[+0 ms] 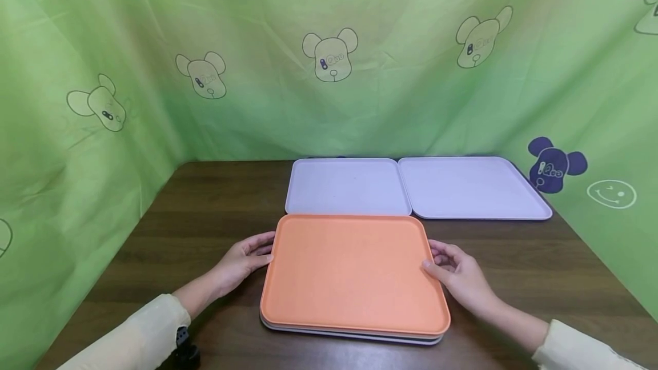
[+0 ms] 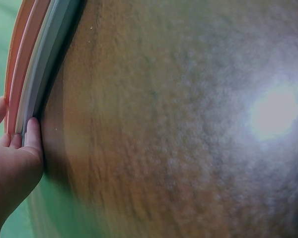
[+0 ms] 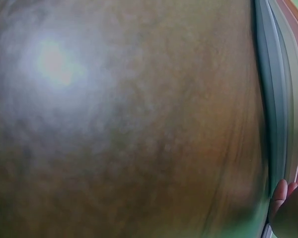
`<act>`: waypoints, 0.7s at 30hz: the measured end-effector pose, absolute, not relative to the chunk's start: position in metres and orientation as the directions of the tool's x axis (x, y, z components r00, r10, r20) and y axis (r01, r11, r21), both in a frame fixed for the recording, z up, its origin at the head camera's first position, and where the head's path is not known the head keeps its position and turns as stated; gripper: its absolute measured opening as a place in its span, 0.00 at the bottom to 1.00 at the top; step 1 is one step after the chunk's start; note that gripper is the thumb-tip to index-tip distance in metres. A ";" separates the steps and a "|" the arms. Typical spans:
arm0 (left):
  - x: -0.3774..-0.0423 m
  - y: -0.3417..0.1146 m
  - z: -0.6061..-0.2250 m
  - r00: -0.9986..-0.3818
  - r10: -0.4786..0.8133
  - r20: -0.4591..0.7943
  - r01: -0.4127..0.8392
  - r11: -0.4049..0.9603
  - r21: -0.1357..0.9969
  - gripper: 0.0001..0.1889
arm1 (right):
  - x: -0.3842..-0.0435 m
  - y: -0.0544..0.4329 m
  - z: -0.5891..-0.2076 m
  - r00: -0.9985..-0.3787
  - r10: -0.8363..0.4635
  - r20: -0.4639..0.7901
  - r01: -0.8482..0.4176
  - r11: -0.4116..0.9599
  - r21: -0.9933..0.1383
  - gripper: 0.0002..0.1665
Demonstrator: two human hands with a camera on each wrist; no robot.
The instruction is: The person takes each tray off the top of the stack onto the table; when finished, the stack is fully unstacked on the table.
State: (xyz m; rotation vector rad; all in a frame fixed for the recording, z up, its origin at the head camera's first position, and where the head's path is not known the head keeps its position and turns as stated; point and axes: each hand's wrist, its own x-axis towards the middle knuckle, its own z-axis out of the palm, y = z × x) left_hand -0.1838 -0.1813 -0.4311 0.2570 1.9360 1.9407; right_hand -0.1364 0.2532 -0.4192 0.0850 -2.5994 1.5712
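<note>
A stack of rectangular trays lies on the table in front of me, topped by an orange tray (image 1: 354, 273). In the left wrist view the stack's edge shows a pink tray (image 2: 27, 44), a cream one and grey-green ones below the orange. My left hand (image 1: 241, 261) holds the stack's left side, thumb at the top rim and fingers against the side. On the opposite side my right hand (image 1: 460, 276) grips the stack, its thumb over the orange rim. In the right wrist view only a few fingers (image 3: 279, 191) show, at the stack's edge.
Behind the stack, two pale lilac trays lie side by side: a left one (image 1: 349, 187) and a right one (image 1: 473, 187). They sit on a dark wooden table (image 1: 221, 193). A green printed curtain (image 1: 257, 119) borders the table at the back and sides.
</note>
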 end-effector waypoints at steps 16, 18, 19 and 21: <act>-0.184 -0.182 -0.432 -0.909 0.396 -0.127 -0.135 0.009 0.991 0.32 | -0.139 0.255 -0.417 -0.987 0.002 0.162 -0.138 0.510 -0.849 0.30; -0.184 -0.182 -0.432 -0.910 0.395 -0.124 -0.130 0.010 0.991 0.32 | -0.139 0.255 -0.416 -0.984 0.005 0.180 -0.151 0.514 -0.844 0.29; -0.184 -0.181 -0.432 -0.910 0.396 -0.123 -0.129 0.010 0.992 0.32 | -0.139 0.255 -0.416 -0.982 0.007 0.187 -0.157 0.513 -0.844 0.29; -0.185 -0.181 -0.433 -0.910 0.396 -0.120 -0.129 0.004 0.992 0.32 | -0.140 0.256 -0.414 -0.982 0.010 0.186 -0.156 0.506 -0.848 0.28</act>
